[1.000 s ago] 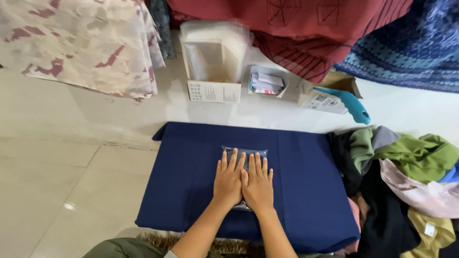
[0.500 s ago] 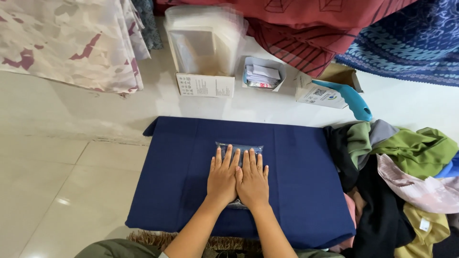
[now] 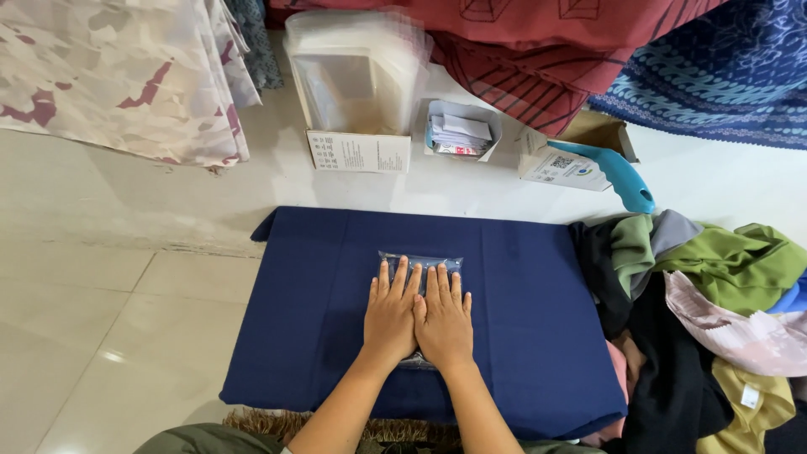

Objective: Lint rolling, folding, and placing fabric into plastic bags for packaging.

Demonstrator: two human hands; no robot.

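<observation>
A navy blue folded cloth (image 3: 303, 319) lies spread flat on the pale tiled floor. In its middle sits a small clear plastic packet (image 3: 420, 262) holding dark cloth. My left hand (image 3: 391, 315) and my right hand (image 3: 444, 321) rest side by side, palms down and fingers spread, flat on top of that packet. Only the packet's far edge and a bit of its near edge show past my hands.
A heap of mixed clothes (image 3: 714, 303) lies at the right. At the back stand a stack of clear plastic bags in a box (image 3: 357, 84), a small box of papers (image 3: 461, 134), a cardboard box (image 3: 565, 161) and a blue handled tool (image 3: 618, 175). Patterned fabrics hang behind.
Both hands stay pressed flat on the packet in the same pose. Only the camera view has shifted slightly.
</observation>
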